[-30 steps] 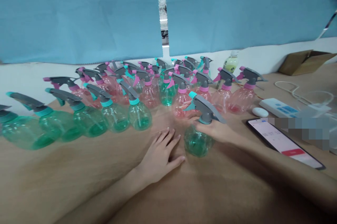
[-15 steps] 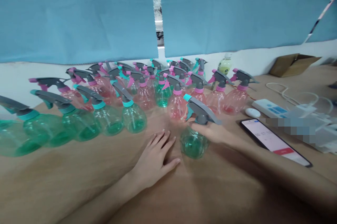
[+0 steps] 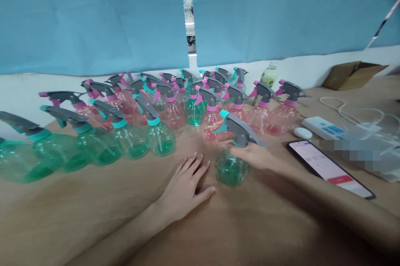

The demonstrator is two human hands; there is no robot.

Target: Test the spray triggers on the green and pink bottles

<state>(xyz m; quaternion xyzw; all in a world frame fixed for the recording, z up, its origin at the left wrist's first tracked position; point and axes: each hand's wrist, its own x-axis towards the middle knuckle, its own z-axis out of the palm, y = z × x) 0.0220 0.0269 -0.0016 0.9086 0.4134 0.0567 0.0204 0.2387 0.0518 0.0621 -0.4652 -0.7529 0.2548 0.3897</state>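
A green spray bottle (image 3: 231,171) with a grey and turquoise spray head stands upright on the table in front of me. My right hand (image 3: 254,155) is around its neck, thumb on the near side. The fingers reach past the far side by the turquoise trigger, stretched out and a little blurred. Flat on the table, just left of this bottle, lies my left hand (image 3: 184,189), fingers apart and holding nothing. Beyond it is another green spray bottle (image 3: 161,139), the nearest one in a row. A pink spray bottle (image 3: 208,122) stands right behind my right fingers.
Several pink and green spray bottles crowd the back of the brown table (image 3: 125,212). At the right lie a phone (image 3: 331,166), a white oval object (image 3: 302,133) and a power strip (image 3: 323,128) with cables. Behind are a labelled bottle (image 3: 269,75) and an opened cardboard box (image 3: 351,75).
My right fingers have straightened from around the trigger, and the trigger has swung outward from the neck. The left hand stays flat. The whole view has shifted slightly.
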